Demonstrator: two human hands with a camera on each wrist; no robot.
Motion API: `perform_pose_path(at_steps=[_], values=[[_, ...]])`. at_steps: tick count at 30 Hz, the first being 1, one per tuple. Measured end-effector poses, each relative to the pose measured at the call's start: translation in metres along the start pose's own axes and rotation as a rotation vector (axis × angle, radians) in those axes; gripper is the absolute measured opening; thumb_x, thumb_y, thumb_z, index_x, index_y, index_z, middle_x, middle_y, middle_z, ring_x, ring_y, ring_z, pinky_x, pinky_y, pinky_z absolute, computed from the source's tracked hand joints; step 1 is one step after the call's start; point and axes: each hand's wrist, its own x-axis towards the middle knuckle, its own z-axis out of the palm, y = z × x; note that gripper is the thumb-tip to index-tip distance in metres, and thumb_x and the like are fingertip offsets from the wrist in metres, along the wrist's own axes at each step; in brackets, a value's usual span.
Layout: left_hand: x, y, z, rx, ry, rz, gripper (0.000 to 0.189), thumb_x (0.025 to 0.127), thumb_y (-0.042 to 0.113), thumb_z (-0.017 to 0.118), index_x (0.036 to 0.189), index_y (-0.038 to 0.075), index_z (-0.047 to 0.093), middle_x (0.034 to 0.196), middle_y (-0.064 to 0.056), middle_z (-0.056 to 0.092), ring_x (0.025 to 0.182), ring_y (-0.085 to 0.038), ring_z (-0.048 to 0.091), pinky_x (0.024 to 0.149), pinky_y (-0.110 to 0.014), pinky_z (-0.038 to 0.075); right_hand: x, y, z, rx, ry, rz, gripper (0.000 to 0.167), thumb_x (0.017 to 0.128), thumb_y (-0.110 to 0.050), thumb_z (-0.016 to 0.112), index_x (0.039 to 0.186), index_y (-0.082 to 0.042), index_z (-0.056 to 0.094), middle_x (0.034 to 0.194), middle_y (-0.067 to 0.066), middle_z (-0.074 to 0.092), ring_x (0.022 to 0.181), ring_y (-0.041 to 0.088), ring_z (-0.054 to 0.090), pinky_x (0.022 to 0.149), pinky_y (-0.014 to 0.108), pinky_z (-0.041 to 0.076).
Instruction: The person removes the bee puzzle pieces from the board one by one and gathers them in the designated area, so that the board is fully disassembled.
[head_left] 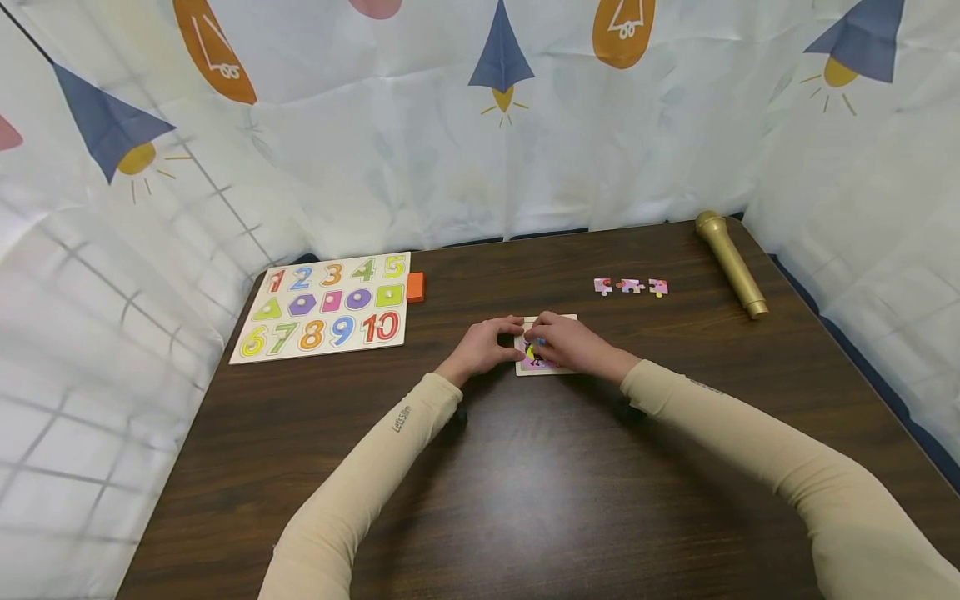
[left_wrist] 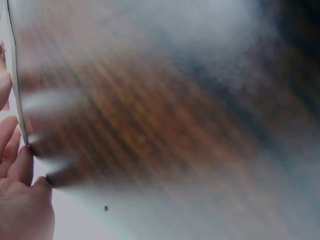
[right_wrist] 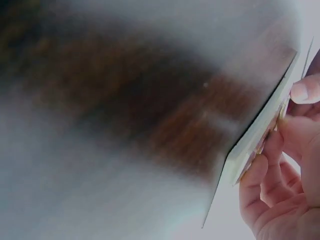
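Note:
A small jigsaw puzzle board (head_left: 547, 372) with a pale wooden rim and a pink, yellow and black picture lies flat on the table between both hands. My left hand (head_left: 486, 347) holds the board's left side, its thumb near the front corner and its fingers toward the back. Over the picture, my right hand (head_left: 573, 345) has its fingers curled down, hiding much of it. In the right wrist view, the fingertips pinch at a puzzle piece (right_wrist: 260, 145) along the rim; its outline is mostly covered.
Three loose pink jigsaw pieces (head_left: 631, 286) lie in a row behind the board to the right. Farther right rests a gold microphone (head_left: 731, 265). A number-and-shape board (head_left: 322, 308) lies at the left, with an orange block (head_left: 416, 287) beside it. Printed curtains (head_left: 420, 167) hang around the table.

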Motion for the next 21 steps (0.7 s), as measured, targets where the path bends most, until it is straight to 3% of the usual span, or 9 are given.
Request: perform_pose_path(at_steps=[3,7,21], values=[[0.0002,-0.0005,0.0004,-0.005,-0.001,0.001,0.047,0.087,0.021,0.075,0.130,0.005,0.063,0.147,-0.001,0.049,0.137,-0.021,0.041,0.112,-0.039,0.032,0.0009,-0.0001,-0.0004,-0.044,0.002,-0.037,0.024,0.093,-0.006,0.065,0.117,-0.001,0.068,0.109,0.012,0.059,0.087,0.019,0.058,0.078,0.032,0.054],[0.0005,-0.0011,0.0006,-0.007,0.001,0.003,0.047,0.088,0.022,0.075,0.130,0.006,0.063,0.147,0.000,0.049,0.137,-0.020,0.041,0.113,-0.039,0.031,0.0025,0.0009,-0.0018,-0.024,-0.017,-0.026,0.024,0.093,-0.006,0.064,0.117,0.000,0.069,0.108,0.012,0.059,0.084,0.019,0.056,0.075,0.032,0.053],[0.0006,-0.0018,0.0008,0.004,0.015,0.016,0.044,0.087,0.020,0.076,0.128,0.008,0.065,0.145,-0.002,0.051,0.137,-0.020,0.041,0.112,-0.039,0.032,0.0043,0.0064,-0.0050,0.218,-0.090,0.132,0.035,0.090,-0.015,0.072,0.123,-0.003,0.067,0.110,0.010,0.055,0.082,0.017,0.053,0.069,0.029,0.048]])
